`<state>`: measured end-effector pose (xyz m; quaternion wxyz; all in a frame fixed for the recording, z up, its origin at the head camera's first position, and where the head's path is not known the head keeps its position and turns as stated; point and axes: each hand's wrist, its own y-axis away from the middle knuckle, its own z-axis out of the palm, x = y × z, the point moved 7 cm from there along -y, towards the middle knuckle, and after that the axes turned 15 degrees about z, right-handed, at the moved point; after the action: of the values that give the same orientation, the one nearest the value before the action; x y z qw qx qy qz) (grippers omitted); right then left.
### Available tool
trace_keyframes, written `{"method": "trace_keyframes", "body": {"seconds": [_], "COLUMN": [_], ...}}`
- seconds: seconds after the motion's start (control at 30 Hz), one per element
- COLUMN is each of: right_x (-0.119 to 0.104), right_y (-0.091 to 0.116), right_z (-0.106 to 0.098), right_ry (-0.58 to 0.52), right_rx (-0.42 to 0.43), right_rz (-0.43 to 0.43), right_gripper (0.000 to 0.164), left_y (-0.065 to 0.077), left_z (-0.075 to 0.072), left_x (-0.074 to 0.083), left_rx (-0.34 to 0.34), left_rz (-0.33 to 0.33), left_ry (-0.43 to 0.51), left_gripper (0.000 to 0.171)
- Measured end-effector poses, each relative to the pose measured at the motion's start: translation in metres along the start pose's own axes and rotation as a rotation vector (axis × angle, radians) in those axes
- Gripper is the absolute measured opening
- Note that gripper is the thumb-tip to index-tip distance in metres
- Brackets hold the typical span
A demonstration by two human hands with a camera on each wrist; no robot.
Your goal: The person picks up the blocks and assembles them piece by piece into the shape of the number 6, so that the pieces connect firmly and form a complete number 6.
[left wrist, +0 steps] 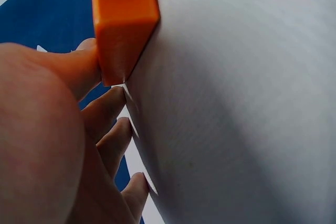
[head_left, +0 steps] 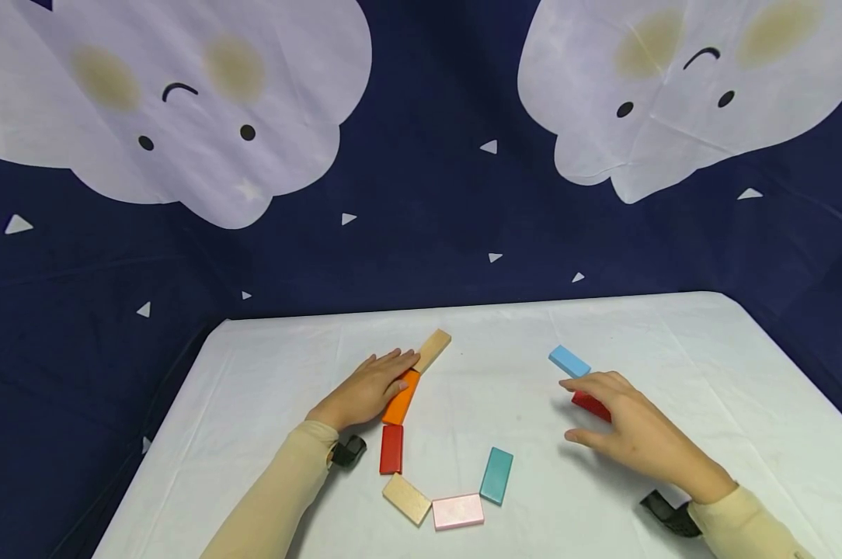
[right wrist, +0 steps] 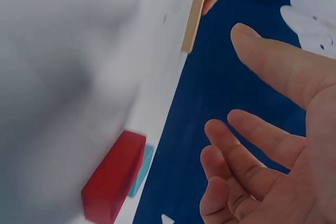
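Observation:
My left hand [head_left: 370,392] lies along the left side of an orange block [head_left: 402,398], its thumb on that block and its fingers extended toward a natural wood block [head_left: 433,351]. In the left wrist view the thumb meets the orange block's side [left wrist: 126,30], with the other fingertips by the white cloth. Over on the right, my right hand [head_left: 627,423] hovers with thumb and fingers spread and nothing between them. Below it, a red block [head_left: 592,405] is partly hidden by the fingers. A light blue block [head_left: 569,362] lies just beyond.
A curved row continues from the orange block through another red block [head_left: 391,449], a second wood block [head_left: 407,499], a pink block [head_left: 458,512] and a teal block [head_left: 496,476]. White cloth covers the table [head_left: 288,349]. Behind it hangs a dark blue curtain [head_left: 435,256] with clouds.

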<state>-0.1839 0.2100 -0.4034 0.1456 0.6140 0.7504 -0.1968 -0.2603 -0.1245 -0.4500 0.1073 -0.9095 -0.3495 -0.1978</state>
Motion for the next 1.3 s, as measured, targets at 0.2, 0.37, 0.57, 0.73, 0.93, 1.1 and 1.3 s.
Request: {"method": "trace_keyframes", "body": {"seconds": [0.2, 0.37, 0.57, 0.73, 0.93, 1.1, 1.3], "right_x": [0.012, 0.023, 0.038, 0.05, 0.061, 0.065, 0.066], "right_y": [-0.005, -0.008, -0.011, -0.014, -0.016, -0.016, -0.018], "right_z": [-0.004, -0.006, -0.006, -0.005, -0.001, 0.004, 0.007], "right_ry": [0.007, 0.03, 0.029, 0.005, -0.028, -0.028, 0.004], "right_rx": [0.015, 0.028, -0.018, -0.043, -0.127, -0.175, -0.212], "right_rz": [-0.007, -0.002, 0.008, 0.006, -0.005, -0.042, -0.044], "right_gripper": [0.063, 0.061, 0.063, 0.066, 0.069, 0.066, 0.065], "left_y": [0.001, 0.001, 0.001, 0.001, 0.001, 0.001, 0.0], "left_z": [0.001, 0.001, 0.001, 0.001, 0.001, 0.001, 0.001], "left_x": [0.0, -0.001, -0.001, 0.0, -0.002, -0.001, -0.001], "left_rx": [0.002, 0.003, 0.001, 0.001, -0.002, -0.006, 0.003], "left_rz": [0.001, 0.002, -0.001, 0.001, -0.006, -0.008, -0.001], "left_ry": [0.002, 0.003, 0.002, 0.002, 0.003, 0.004, 0.003], "left_gripper": [0.052, 0.052, 0.052, 0.052, 0.052, 0.052, 0.052]}}
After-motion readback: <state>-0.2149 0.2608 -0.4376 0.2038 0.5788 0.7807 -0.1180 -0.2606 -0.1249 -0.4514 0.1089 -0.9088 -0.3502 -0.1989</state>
